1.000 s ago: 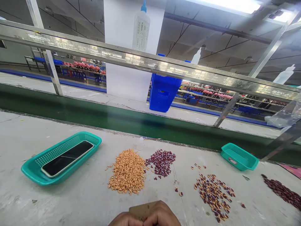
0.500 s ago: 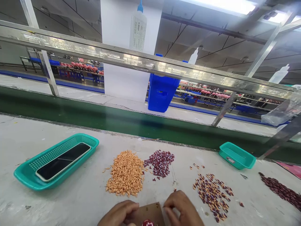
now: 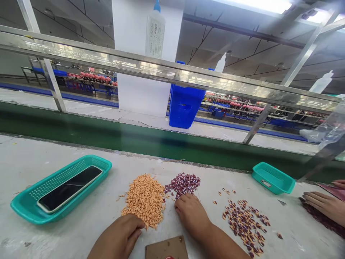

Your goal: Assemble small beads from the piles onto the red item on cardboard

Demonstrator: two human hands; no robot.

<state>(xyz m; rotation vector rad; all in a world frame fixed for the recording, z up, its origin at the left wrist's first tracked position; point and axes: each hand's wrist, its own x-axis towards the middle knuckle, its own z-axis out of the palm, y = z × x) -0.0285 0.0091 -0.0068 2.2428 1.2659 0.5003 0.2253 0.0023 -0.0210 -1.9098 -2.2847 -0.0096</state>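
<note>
Left hand (image 3: 117, 235) is right up against the orange pile of small pieces (image 3: 144, 201), fingers loosely curled at its lower edge, nothing visible in the grip! Right hand (image 3: 192, 216) is down on the bench just below the maroon-and-white pile (image 3: 183, 184), fingers open, holding nothing we can see. Behind them, a mixed pile (image 3: 244, 225) lies to the right, and a cardboard square (image 3: 166, 248) sits at the near edge. Far right, a co-worker's hand (image 3: 327, 205) reaches over a dark maroon heap (image 3: 327, 225), and on the left, a teal basket (image 3: 32, 212) holds a phone (image 3: 70, 189).
</note>
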